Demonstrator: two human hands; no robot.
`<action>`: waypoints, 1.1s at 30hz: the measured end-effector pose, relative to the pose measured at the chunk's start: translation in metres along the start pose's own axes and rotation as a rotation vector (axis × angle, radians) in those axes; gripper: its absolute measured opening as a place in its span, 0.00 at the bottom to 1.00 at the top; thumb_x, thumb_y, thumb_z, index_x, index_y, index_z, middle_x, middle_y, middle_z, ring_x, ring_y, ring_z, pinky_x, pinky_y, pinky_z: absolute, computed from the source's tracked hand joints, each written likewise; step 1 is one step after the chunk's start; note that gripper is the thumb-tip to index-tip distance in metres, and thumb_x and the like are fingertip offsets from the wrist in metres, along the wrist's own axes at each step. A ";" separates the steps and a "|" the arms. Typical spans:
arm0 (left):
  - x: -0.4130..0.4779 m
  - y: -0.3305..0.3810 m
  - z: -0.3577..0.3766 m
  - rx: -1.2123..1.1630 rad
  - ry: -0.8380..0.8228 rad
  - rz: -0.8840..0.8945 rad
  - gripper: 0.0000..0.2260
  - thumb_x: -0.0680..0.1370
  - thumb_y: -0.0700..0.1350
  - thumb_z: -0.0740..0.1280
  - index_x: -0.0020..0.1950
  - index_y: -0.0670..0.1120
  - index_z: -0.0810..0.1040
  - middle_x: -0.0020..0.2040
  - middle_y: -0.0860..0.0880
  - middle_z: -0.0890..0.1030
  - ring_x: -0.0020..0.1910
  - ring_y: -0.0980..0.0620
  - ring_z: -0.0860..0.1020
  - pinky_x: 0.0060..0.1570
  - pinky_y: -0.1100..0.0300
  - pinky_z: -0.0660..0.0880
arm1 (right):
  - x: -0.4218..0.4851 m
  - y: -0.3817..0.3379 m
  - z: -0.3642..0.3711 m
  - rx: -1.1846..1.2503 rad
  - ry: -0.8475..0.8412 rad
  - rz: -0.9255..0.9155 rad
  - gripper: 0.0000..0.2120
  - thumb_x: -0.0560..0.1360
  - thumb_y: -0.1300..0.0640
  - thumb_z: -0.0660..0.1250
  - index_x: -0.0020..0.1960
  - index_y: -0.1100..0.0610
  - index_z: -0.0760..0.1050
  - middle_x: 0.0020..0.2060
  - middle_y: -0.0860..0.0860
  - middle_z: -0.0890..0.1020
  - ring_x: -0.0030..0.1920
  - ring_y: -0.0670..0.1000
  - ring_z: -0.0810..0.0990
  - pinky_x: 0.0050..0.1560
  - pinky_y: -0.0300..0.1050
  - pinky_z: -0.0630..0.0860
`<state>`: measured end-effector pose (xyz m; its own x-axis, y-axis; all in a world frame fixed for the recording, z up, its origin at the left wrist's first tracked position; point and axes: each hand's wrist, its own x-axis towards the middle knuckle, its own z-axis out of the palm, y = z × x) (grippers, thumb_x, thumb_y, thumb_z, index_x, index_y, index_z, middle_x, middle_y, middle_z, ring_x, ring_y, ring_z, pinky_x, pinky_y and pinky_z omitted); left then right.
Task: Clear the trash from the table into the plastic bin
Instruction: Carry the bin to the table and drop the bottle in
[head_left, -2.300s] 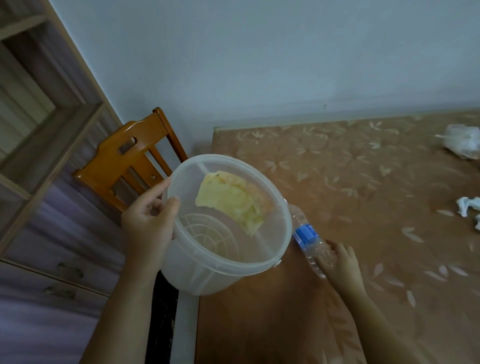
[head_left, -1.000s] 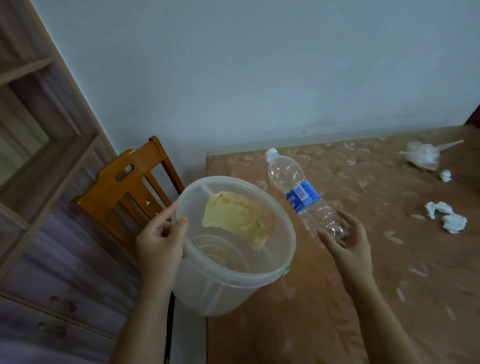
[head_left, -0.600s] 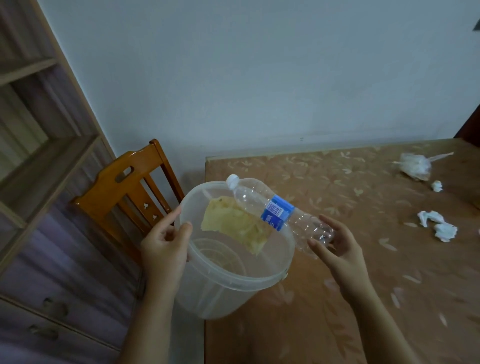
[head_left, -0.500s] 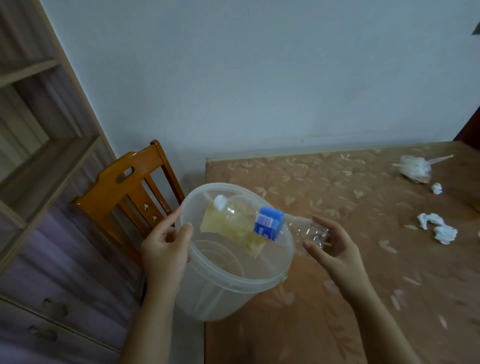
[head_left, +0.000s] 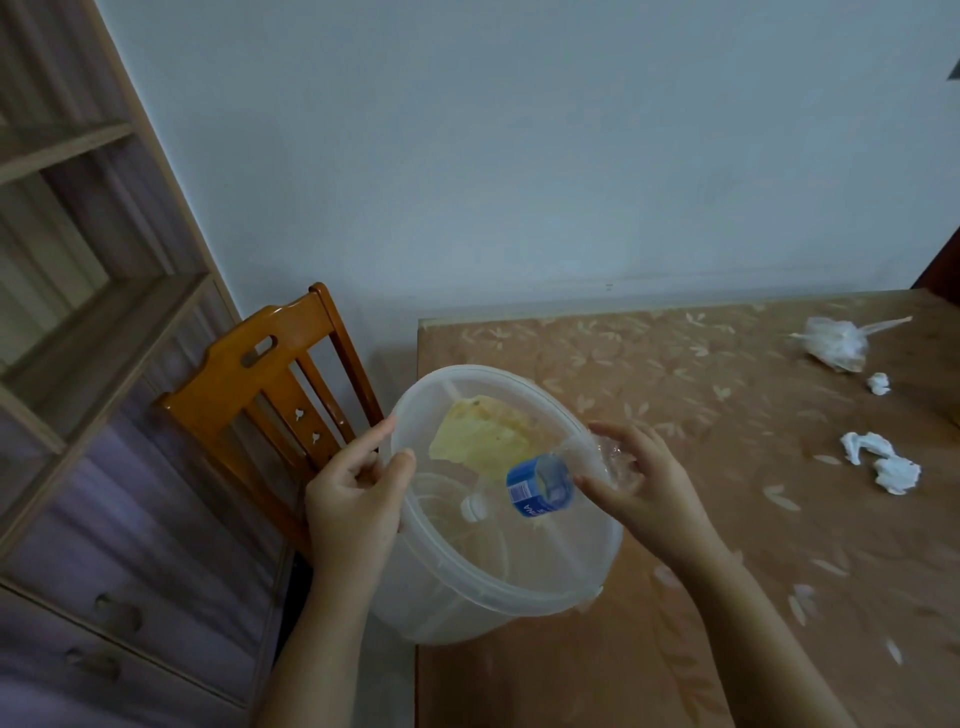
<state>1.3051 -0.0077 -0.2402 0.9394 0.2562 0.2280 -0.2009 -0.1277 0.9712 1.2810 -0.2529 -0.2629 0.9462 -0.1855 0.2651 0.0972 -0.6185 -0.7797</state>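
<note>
My left hand (head_left: 353, 499) grips the left rim of the translucent plastic bin (head_left: 519, 590), which hangs tilted at the table's left edge. A clear water bottle (head_left: 540, 486) with a blue label points cap-down into the bin's mouth. My right hand (head_left: 649, 488) holds the bottle by its base, thumb and fingers around it. A crumpled yellow wrapper (head_left: 483, 436) lies against the bin's inner far wall. On the brown patterned table (head_left: 675, 395), crumpled white tissues (head_left: 883, 462), a small tissue ball (head_left: 878, 383) and a scrunched clear plastic bag (head_left: 836, 343) lie to the right.
An orange wooden chair (head_left: 260, 374) stands just left of the table, behind the bin. A wooden shelf unit with drawers (head_left: 78, 312) fills the left side. A pale wall runs behind the table's far edge.
My right hand lifted the bottle off the table, swung it left and tipped it cap-first. It has gone from lying across the bin's rim to pointing down inside the bin.
</note>
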 end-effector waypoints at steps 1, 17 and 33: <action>-0.001 0.001 0.001 -0.013 -0.006 0.000 0.16 0.72 0.36 0.69 0.54 0.54 0.80 0.27 0.52 0.71 0.22 0.60 0.68 0.20 0.67 0.69 | 0.000 0.001 0.001 -0.008 -0.002 -0.004 0.23 0.66 0.52 0.73 0.57 0.40 0.70 0.53 0.40 0.72 0.52 0.36 0.71 0.47 0.27 0.64; -0.004 -0.006 -0.004 -0.039 0.047 -0.084 0.15 0.72 0.39 0.69 0.54 0.56 0.80 0.29 0.52 0.79 0.26 0.57 0.75 0.22 0.63 0.75 | -0.009 0.005 0.002 0.209 0.002 0.156 0.40 0.61 0.41 0.72 0.70 0.43 0.60 0.64 0.45 0.70 0.62 0.46 0.70 0.62 0.47 0.70; 0.006 -0.007 -0.034 -0.126 -0.016 -0.109 0.21 0.73 0.39 0.68 0.41 0.70 0.80 0.32 0.61 0.81 0.30 0.57 0.77 0.25 0.60 0.76 | -0.015 0.005 -0.006 0.631 0.076 0.299 0.18 0.72 0.51 0.64 0.61 0.49 0.73 0.56 0.50 0.80 0.55 0.50 0.79 0.52 0.49 0.75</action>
<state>1.3029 0.0273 -0.2430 0.9616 0.2466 0.1203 -0.1294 0.0211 0.9914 1.2654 -0.2579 -0.2672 0.9384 -0.3455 0.0091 0.0187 0.0245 -0.9995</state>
